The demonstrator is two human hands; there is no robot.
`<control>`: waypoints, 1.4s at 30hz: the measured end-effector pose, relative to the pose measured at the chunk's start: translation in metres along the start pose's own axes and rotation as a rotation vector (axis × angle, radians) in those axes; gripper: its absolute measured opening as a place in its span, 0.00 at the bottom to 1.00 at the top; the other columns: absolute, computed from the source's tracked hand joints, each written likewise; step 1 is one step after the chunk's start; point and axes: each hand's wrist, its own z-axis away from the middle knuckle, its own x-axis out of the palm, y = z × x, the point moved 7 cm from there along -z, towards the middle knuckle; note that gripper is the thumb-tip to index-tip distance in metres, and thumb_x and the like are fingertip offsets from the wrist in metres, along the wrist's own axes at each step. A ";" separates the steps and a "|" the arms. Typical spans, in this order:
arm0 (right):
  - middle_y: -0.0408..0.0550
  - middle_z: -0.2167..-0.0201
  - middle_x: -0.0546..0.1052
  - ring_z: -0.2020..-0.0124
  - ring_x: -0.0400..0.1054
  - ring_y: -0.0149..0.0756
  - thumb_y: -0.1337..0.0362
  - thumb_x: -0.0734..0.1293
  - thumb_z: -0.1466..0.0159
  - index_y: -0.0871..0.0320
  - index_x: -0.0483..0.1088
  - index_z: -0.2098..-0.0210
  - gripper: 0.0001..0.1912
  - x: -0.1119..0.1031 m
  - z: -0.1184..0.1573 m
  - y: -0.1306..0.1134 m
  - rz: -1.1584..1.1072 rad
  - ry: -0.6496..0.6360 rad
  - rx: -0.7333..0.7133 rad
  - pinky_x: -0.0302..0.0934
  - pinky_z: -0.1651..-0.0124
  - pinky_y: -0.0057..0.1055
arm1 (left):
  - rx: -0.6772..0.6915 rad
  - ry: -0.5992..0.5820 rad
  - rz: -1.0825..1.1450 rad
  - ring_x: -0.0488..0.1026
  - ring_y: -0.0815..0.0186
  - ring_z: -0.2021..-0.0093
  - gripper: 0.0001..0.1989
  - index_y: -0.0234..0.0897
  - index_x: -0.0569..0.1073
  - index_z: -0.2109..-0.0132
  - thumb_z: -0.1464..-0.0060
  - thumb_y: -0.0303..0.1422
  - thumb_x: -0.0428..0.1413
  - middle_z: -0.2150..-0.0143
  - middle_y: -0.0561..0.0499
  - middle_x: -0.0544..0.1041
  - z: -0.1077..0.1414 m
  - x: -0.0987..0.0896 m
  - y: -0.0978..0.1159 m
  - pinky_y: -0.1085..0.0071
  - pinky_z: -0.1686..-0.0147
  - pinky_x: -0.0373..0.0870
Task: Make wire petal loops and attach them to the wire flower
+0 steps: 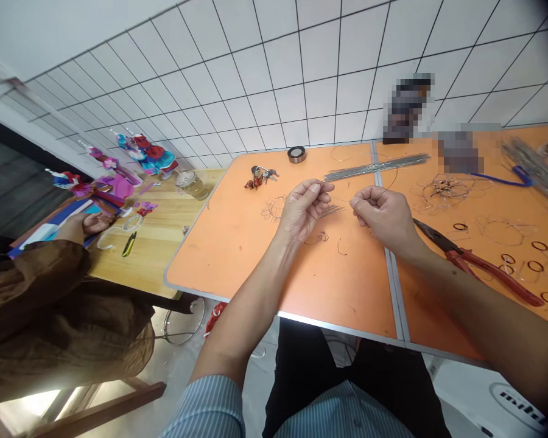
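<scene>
Over the orange table (237, 255), my left hand (304, 210) and my right hand (383, 220) face each other a short distance apart. The thumb and forefinger of each are pinched on a thin wire (342, 198), which shows faintly between them. Past the right fingers a dark stretch of wire curves upward. Short straight wires (332, 211) lie just beside my left hand, partly hidden by it. A loose wire coil (273, 208) rests to its left, and a small tangle of wire (323, 236) lies below. Behind both hands is a bundle of long metal rods (379, 166).
Red-handled pliers (479, 267) lie by my right forearm, with dark rings (536, 266) and wire tangles (445, 190) nearby. Keys (261, 176) and a tape roll (296, 154) sit toward the tiled wall. Another person's hand (95, 224) rests at the wooden table (159, 243) on the left.
</scene>
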 end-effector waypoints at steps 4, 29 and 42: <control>0.42 0.76 0.73 0.77 0.64 0.26 0.63 0.73 0.36 0.58 0.74 0.67 0.07 -0.002 0.000 0.000 -0.008 0.005 0.002 0.56 0.73 0.25 | 0.000 -0.007 0.031 0.81 0.75 0.69 0.09 0.34 0.81 0.61 0.29 0.23 0.61 0.61 0.49 0.88 0.001 0.000 0.001 0.81 0.68 0.78; 0.42 0.77 0.72 0.78 0.63 0.26 0.61 0.74 0.38 0.58 0.74 0.68 0.08 -0.004 0.001 -0.004 0.026 0.025 0.030 0.54 0.74 0.26 | -0.030 0.050 -0.054 0.80 0.76 0.68 0.05 0.35 0.81 0.61 0.34 0.28 0.68 0.59 0.50 0.88 0.002 -0.001 0.002 0.81 0.66 0.77; 0.43 0.77 0.73 0.77 0.64 0.27 0.61 0.75 0.38 0.57 0.74 0.68 0.08 -0.006 0.001 -0.003 0.034 0.052 0.034 0.55 0.75 0.25 | 0.087 0.009 -0.109 0.80 0.75 0.68 0.06 0.36 0.82 0.61 0.37 0.30 0.72 0.59 0.50 0.88 0.000 -0.004 0.005 0.79 0.66 0.77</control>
